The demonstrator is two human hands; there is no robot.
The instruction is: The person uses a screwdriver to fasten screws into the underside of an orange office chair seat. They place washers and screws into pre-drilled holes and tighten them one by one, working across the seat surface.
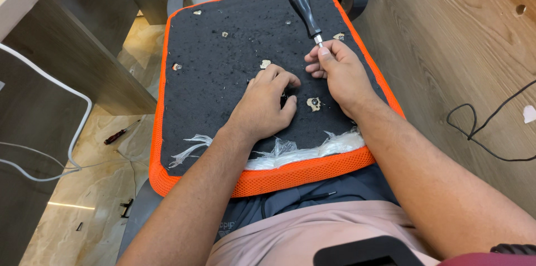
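- Right hand (339,70): forearm comes in from the lower right, wrist bent inward, fingers curled tight about the thin metal shaft of a screwdriver (302,4). Thumb lies along the top of the fist.
- Screwdriver: black handle tilted up and away toward the chair's far edge; the tip is hidden within the fist, so where it meets the surface cannot be told.
- Left hand (267,101): forearm comes in from the lower left, palm down on the seat, fingers bent and pressed together over a small dark item that cannot be made out. It sits just beside the right hand.
- Seat base (215,76): an upturned chair seat, black fabric underside with orange mesh rim, lying across the person's lap. Several pale torn spots dot the fabric; one (314,103) lies between the two hands.
- Clear plastic wrap (304,151): bunched along the near edge of the seat, touching the orange rim.
- Floor items: a second, red-handled screwdriver (118,134) on the tiled floor to the left, well apart from the seat; a white cable (78,132) loops beside it.
- Black cable (480,126): looped on the wooden surface to the right.
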